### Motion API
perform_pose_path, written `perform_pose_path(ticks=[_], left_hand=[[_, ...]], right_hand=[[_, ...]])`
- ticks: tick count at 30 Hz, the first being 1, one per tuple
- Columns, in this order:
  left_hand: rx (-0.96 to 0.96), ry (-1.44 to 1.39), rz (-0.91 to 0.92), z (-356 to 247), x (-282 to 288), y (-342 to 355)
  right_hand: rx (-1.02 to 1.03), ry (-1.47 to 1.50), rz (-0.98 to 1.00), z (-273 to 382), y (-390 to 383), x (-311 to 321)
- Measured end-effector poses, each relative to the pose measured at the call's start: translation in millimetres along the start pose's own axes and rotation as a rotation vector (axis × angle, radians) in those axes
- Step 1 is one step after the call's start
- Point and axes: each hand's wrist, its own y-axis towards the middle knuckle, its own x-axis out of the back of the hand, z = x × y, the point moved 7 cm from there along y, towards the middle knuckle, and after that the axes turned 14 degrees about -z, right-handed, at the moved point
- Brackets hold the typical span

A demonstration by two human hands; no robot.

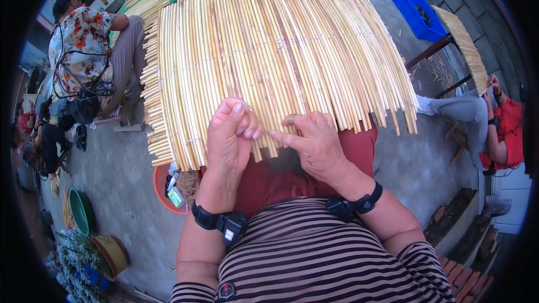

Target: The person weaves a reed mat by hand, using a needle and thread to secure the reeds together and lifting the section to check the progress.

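Observation:
A mat of pale reed sticks, tied across by rows of thin cord, lies in front of me. At its near edge, my left hand is closed, thumb and fingertips pinched on a thin strand of cord. Just to its right, my right hand rests over the stick ends with curled fingers, its thumb and finger at the same strand. The strand is small and partly hidden by my fingers.
A person in a floral shirt sits left; another in red works at a small mat on the right. Around are a blue crate, orange basin, green basin, potted plant and brick step.

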Motion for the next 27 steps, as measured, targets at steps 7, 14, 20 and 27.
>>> perform_pose_path(ticks=[7,14,20,27], left_hand=[[-0.053,-0.04,0.115,0,5,0],[-0.079,-0.162,0.061,-33,14,-8],[-0.087,-0.131,0.07,-46,25,-18],[-0.193,-0.071,-0.09,-42,43,-23]], right_hand=[[-0.009,0.015,0.031,1,1,0],[-0.245,0.196,-0.036,-12,-1,3],[-0.203,0.161,-0.017,-13,-4,3],[-0.691,0.756,-0.411,-36,-19,30]])
